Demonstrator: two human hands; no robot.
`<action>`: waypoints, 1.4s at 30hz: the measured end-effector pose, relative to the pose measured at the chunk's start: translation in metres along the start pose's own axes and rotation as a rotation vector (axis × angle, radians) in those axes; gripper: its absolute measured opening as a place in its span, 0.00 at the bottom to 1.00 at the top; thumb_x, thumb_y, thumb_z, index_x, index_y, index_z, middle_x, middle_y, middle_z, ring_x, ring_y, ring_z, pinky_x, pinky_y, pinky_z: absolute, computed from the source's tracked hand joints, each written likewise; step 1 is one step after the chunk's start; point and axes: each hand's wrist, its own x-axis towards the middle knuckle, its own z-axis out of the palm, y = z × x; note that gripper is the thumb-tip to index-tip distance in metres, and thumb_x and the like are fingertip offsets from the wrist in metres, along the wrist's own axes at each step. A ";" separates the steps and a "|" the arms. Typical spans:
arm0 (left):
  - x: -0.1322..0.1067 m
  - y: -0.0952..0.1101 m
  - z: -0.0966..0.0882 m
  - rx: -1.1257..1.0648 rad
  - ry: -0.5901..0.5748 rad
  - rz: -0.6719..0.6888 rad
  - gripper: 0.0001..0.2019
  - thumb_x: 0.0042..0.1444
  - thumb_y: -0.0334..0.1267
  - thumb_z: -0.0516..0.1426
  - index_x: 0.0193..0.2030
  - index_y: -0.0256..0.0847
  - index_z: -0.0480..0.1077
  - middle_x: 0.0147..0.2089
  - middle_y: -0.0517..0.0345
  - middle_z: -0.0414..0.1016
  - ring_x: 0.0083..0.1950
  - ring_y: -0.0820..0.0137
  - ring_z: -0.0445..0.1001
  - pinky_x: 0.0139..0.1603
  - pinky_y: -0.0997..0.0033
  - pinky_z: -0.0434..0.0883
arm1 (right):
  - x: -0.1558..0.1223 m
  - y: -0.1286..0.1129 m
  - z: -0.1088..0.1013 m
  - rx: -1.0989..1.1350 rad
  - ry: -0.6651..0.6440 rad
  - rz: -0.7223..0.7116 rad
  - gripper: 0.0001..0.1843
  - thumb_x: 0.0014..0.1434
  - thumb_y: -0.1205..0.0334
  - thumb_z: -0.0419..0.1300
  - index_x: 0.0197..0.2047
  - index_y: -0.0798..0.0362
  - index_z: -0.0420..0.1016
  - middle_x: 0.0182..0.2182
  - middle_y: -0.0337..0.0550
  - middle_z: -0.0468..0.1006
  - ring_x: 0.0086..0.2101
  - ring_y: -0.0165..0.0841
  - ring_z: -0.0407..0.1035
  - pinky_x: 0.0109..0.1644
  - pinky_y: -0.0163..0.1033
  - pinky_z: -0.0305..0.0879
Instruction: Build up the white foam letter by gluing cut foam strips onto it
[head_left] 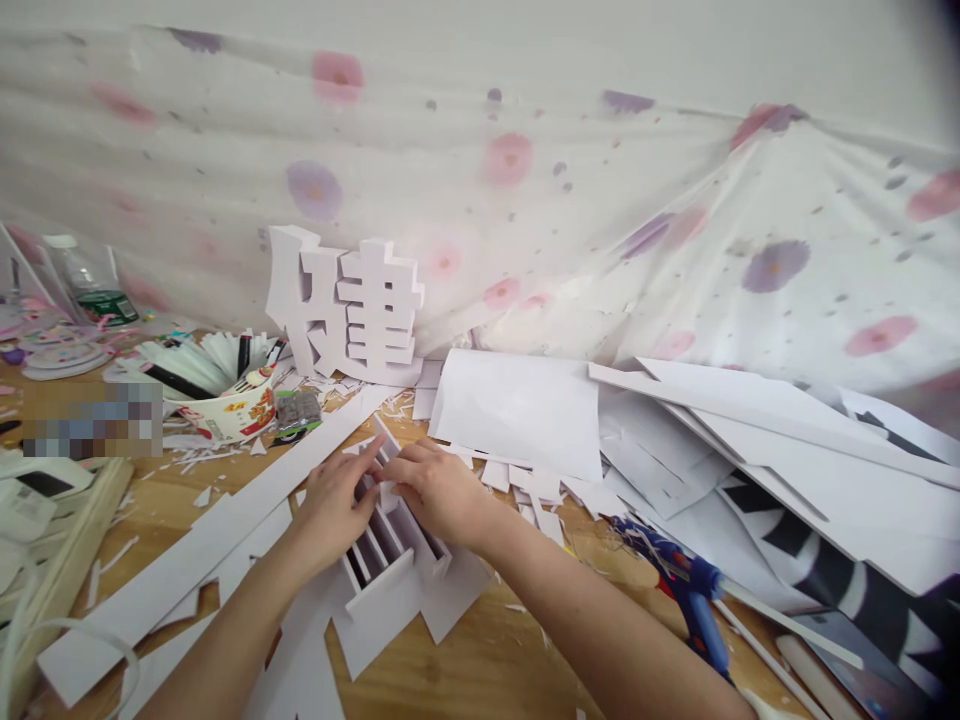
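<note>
On the table in front of me is a white foam-board structure (384, 582), its thin strips standing on edge in rows on a flat white base. My left hand (334, 505) grips its left upper part, the thumb and index finger against the strips. From the right, my right hand (439, 490) has its fingers curled and pressed together on the same structure, close to the left fingertips. What exactly lies between the fingertips is hidden. Behind the hands stands a finished-looking white three-dimensional Chinese character (360, 310), upright near the curtain.
A blue glue gun (694, 590) lies to the right, below stacked white sheets (817, 450). At left, a paper bowl (232, 410) holds white and black strips. Long white board strips (225, 540) and scraps cover the wooden table (465, 670). A flowered plastic curtain (525, 220) hangs behind.
</note>
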 end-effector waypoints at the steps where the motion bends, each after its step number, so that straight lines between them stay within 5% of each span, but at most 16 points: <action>1: 0.000 0.000 0.000 -0.010 -0.003 -0.002 0.25 0.52 0.33 0.48 0.59 0.45 0.59 0.41 0.56 0.75 0.48 0.62 0.68 0.49 0.58 0.61 | 0.000 0.001 0.001 -0.013 -0.010 -0.011 0.11 0.57 0.72 0.50 0.40 0.54 0.71 0.32 0.43 0.71 0.35 0.32 0.62 0.40 0.34 0.57; 7: 0.000 -0.004 -0.001 -0.185 0.035 -0.043 0.22 0.54 0.38 0.50 0.58 0.46 0.59 0.40 0.57 0.74 0.44 0.64 0.70 0.49 0.58 0.62 | 0.001 0.000 0.003 -0.064 -0.071 0.019 0.08 0.55 0.71 0.54 0.35 0.54 0.74 0.31 0.42 0.71 0.34 0.32 0.62 0.42 0.35 0.57; 11: 0.005 -0.015 -0.002 -0.438 0.206 -0.184 0.20 0.56 0.42 0.49 0.56 0.42 0.57 0.44 0.53 0.72 0.46 0.65 0.70 0.46 0.64 0.66 | 0.007 -0.004 0.000 -0.109 -0.128 0.050 0.07 0.53 0.69 0.56 0.30 0.54 0.76 0.29 0.41 0.72 0.33 0.33 0.63 0.38 0.34 0.57; 15: 0.006 -0.019 0.004 -0.414 0.234 -0.209 0.19 0.54 0.40 0.49 0.53 0.42 0.58 0.43 0.52 0.72 0.47 0.63 0.70 0.48 0.60 0.66 | 0.007 -0.003 -0.004 -0.055 -0.131 0.043 0.06 0.54 0.69 0.57 0.30 0.54 0.75 0.28 0.41 0.72 0.32 0.32 0.64 0.37 0.34 0.57; 18: 0.004 -0.017 0.009 -0.318 0.163 -0.204 0.18 0.54 0.38 0.48 0.53 0.43 0.58 0.45 0.52 0.72 0.49 0.63 0.69 0.51 0.58 0.65 | 0.001 0.001 -0.005 0.171 -0.003 0.077 0.06 0.55 0.70 0.56 0.32 0.53 0.74 0.31 0.41 0.72 0.32 0.30 0.65 0.38 0.33 0.59; 22: 0.002 -0.017 0.011 -0.280 0.136 -0.223 0.19 0.55 0.39 0.48 0.54 0.43 0.57 0.46 0.51 0.71 0.50 0.62 0.69 0.49 0.59 0.66 | -0.008 0.014 -0.007 0.686 0.199 0.297 0.04 0.55 0.68 0.55 0.33 0.52 0.70 0.29 0.37 0.71 0.32 0.28 0.66 0.38 0.34 0.62; 25: 0.000 -0.014 0.006 -0.287 0.200 -0.228 0.17 0.56 0.41 0.48 0.52 0.43 0.59 0.48 0.50 0.70 0.51 0.62 0.68 0.47 0.60 0.66 | -0.016 0.023 -0.011 1.078 0.251 0.454 0.05 0.54 0.60 0.57 0.30 0.53 0.68 0.26 0.36 0.72 0.29 0.27 0.68 0.38 0.36 0.64; 29: -0.006 0.015 -0.003 -0.511 0.311 -0.203 0.14 0.54 0.46 0.53 0.46 0.45 0.63 0.48 0.53 0.69 0.52 0.62 0.67 0.48 0.64 0.65 | -0.034 0.016 -0.015 1.325 0.334 0.581 0.14 0.46 0.53 0.64 0.27 0.54 0.67 0.28 0.41 0.77 0.28 0.29 0.69 0.34 0.36 0.65; 32: -0.011 0.054 -0.004 -0.922 0.159 -0.188 0.14 0.52 0.47 0.56 0.43 0.43 0.64 0.45 0.54 0.71 0.50 0.64 0.69 0.50 0.66 0.65 | -0.050 0.001 -0.014 1.387 0.499 0.639 0.16 0.43 0.52 0.66 0.25 0.53 0.66 0.28 0.41 0.78 0.25 0.27 0.68 0.29 0.34 0.63; 35: -0.013 0.089 0.003 -1.203 -0.017 -0.254 0.14 0.50 0.49 0.57 0.38 0.41 0.66 0.36 0.56 0.73 0.39 0.68 0.72 0.41 0.69 0.68 | -0.065 -0.012 -0.012 1.363 0.547 0.622 0.15 0.45 0.52 0.65 0.25 0.54 0.68 0.25 0.40 0.77 0.21 0.24 0.62 0.25 0.31 0.60; 39: -0.014 0.111 0.013 -1.242 -0.071 -0.287 0.14 0.50 0.49 0.58 0.30 0.40 0.65 0.26 0.63 0.68 0.27 0.76 0.67 0.31 0.76 0.66 | -0.088 -0.010 -0.017 1.277 0.493 0.606 0.16 0.47 0.51 0.64 0.25 0.54 0.66 0.22 0.36 0.72 0.21 0.24 0.60 0.25 0.31 0.58; 42: -0.016 0.115 0.020 -1.190 -0.218 -0.240 0.15 0.46 0.50 0.60 0.32 0.40 0.66 0.26 0.63 0.67 0.26 0.75 0.65 0.26 0.77 0.65 | -0.109 -0.001 -0.030 1.157 0.414 0.616 0.17 0.51 0.47 0.59 0.26 0.53 0.63 0.18 0.32 0.64 0.20 0.24 0.56 0.24 0.30 0.55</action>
